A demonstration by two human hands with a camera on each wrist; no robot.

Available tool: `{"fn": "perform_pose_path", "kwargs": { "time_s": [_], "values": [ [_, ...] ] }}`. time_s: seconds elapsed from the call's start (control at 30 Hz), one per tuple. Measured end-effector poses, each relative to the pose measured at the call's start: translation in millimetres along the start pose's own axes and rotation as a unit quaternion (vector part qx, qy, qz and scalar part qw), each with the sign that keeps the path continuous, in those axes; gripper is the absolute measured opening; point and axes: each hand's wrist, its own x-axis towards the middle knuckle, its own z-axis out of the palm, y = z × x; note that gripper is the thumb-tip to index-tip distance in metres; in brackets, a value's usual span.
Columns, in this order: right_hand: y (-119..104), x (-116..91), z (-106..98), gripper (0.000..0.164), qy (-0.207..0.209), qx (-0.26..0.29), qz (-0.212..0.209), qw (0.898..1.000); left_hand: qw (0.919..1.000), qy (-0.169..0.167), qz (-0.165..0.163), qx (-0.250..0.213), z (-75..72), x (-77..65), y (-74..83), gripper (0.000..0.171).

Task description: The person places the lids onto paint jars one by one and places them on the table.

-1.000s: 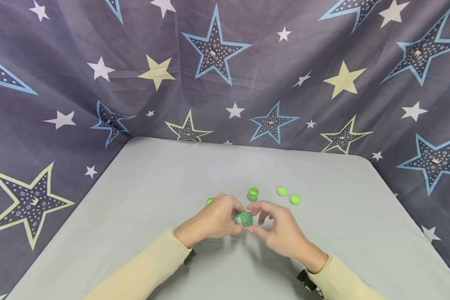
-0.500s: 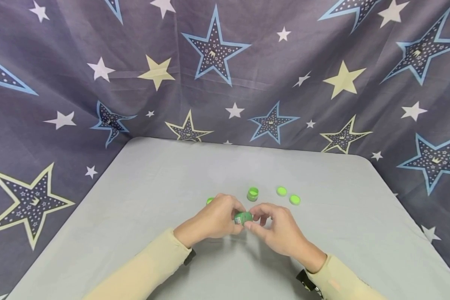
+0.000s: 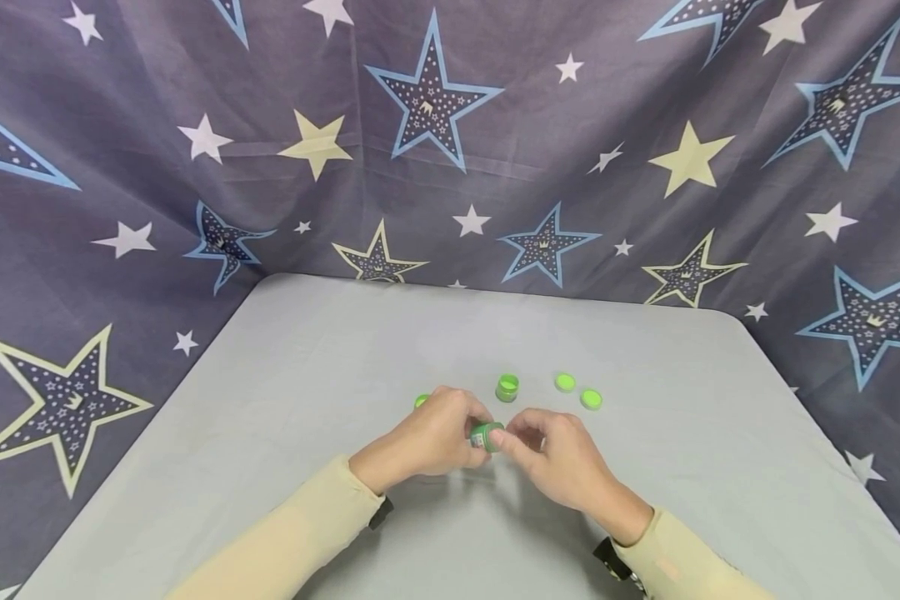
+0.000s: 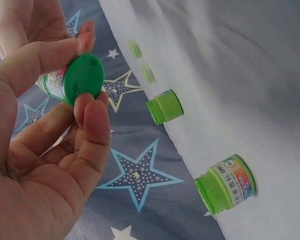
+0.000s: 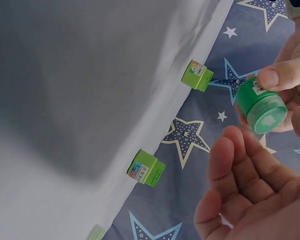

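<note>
My left hand (image 3: pixel 444 429) holds a small dark green paint jar (image 3: pixel 482 435) on its side, above the table. In the left wrist view the jar's round base (image 4: pixel 85 77) faces the camera, gripped by thumb and fingers. Its translucent lid end (image 5: pixel 268 115) points toward my right hand (image 3: pixel 566 458). My right thumb overlaps that end in the head view, with the fingers curled at its other side. Two open light green paint jars stand behind the hands: one (image 3: pixel 507 387) in full view, the other (image 4: pixel 227 185) mostly hidden by my left hand in the head view.
Two light green lids (image 3: pixel 565 382) (image 3: pixel 591 399) lie on the grey-covered table (image 3: pixel 390 333), right of the open jars. A dark curtain with stars (image 3: pixel 450 167) hangs behind and around the table.
My right thumb and fingers have closed in from beside the jar's lid end, and the thumb now covers part of it. My left hand keeps the jar almost still.
</note>
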Motion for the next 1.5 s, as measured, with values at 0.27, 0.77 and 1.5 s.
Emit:
{"fn": "perform_pose_path", "kwargs": {
  "time_s": [0.27,0.77,1.5],
  "values": [
    [5.0,-2.0,0.2,0.041,0.023,0.017,-0.084,0.996,1.0000,0.001,0.001,0.009,-1.2,0.8,-0.8,0.024],
    [5.8,-0.9,1.2,0.036,0.022,0.031,-0.120,0.992,0.9999,0.003,-0.001,0.010,-1.5,0.9,-1.0,0.030],
    [3.5,0.2,3.0,0.020,0.027,0.014,-0.035,0.999,1.0000,0.002,-0.004,-0.002,0.1,1.2,0.9,0.017]
  ]
}}
